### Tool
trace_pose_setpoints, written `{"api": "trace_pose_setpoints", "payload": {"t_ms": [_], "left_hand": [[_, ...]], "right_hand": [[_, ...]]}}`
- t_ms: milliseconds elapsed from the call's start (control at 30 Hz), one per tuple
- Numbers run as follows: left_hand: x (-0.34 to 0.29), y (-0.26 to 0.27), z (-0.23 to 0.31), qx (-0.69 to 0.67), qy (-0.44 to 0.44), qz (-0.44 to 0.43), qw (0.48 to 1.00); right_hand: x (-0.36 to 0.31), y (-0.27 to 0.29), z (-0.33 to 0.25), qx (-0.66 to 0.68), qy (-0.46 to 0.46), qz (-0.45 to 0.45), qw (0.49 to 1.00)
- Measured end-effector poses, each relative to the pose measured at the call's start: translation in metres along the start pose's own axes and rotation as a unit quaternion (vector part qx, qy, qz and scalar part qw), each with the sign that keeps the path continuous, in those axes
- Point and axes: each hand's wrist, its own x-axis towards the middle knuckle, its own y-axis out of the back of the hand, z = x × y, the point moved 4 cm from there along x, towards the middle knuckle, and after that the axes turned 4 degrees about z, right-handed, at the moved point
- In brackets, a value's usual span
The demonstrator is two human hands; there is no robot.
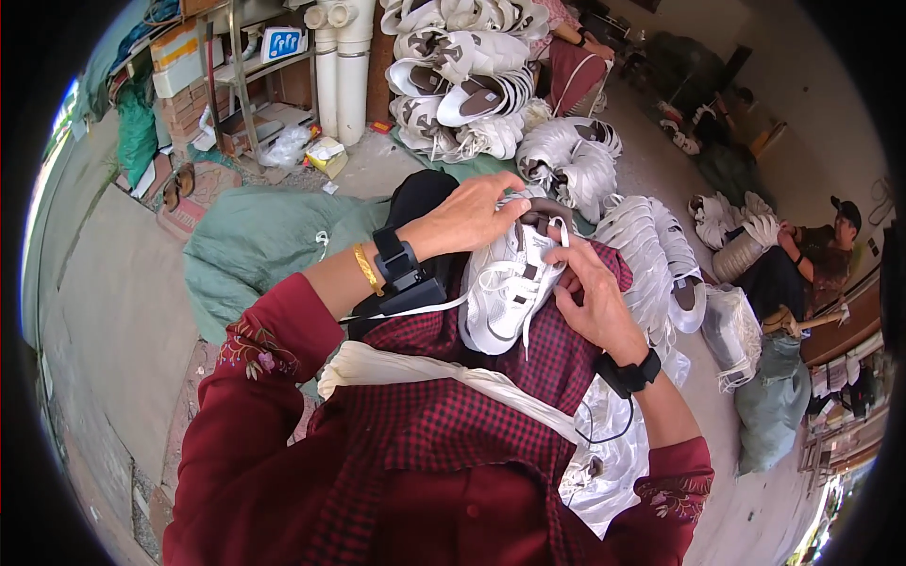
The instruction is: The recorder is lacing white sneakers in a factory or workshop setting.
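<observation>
Lacing, seemingly: brown-lined white mesh sneaker [493, 300], toe near, on red-and-black checked lap cloth [566, 363]. Left hand [469, 217] half-curled at far collar, right hand [595, 294] loosely bent at right edge; grip on flat white lace [530, 319] unclear. Lace best drawn evenly, untwisted.

White pipes [355, 94] stand beside a metal rack [272, 68], with a yellow box [327, 158] near their foot. Brown sandals [186, 178] rest on a reddish mat [212, 179]. At right, a capped person [827, 253] sits near a grey-green sack [774, 406].

Sneaker [500, 300] on lap [566, 363] — shoe stacks [481, 58] beyond
</observation>
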Motion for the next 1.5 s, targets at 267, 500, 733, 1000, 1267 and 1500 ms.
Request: {"api": "trace_pose_setpoints", "payload": {"t_ms": [267, 500, 733, 1000, 1267, 1500], "left_hand": [[-0.018, -0.009, 0.013, -0.015, -0.114, 0.004, 0.993], [-0.012, -0.008, 0.005, 0.021, -0.082, -0.018, 0.996], [-0.017, -0.012, 0.007, -0.009, -0.099, 0.006, 0.995], [-0.069, 0.005, 0.018, 0.061, -0.074, 0.03, 0.995], [-0.06, 0.007, 0.024, -0.101, 0.035, -0.064, 0.992], [-0.055, 0.051, 0.013, 0.18, -0.194, -0.109, 0.958]], "right_hand": [[-0.003, 0.015, 0.003, -0.132, 0.111, 0.153, 0.973], [-0.042, 0.095, 0.041, -0.223, -0.035, 0.206, 0.952], [-0.064, 0.082, 0.075, -0.165, -0.165, 0.074, 0.97], [-0.06, 0.088, 0.051, -0.339, -0.173, 0.179, 0.907], [-0.013, 0.005, -0.008, -0.143, 0.045, 0.113, 0.982], [-0.015, 0.011, 0.01, -0.11, 0.085, 0.115, 0.984]]}}
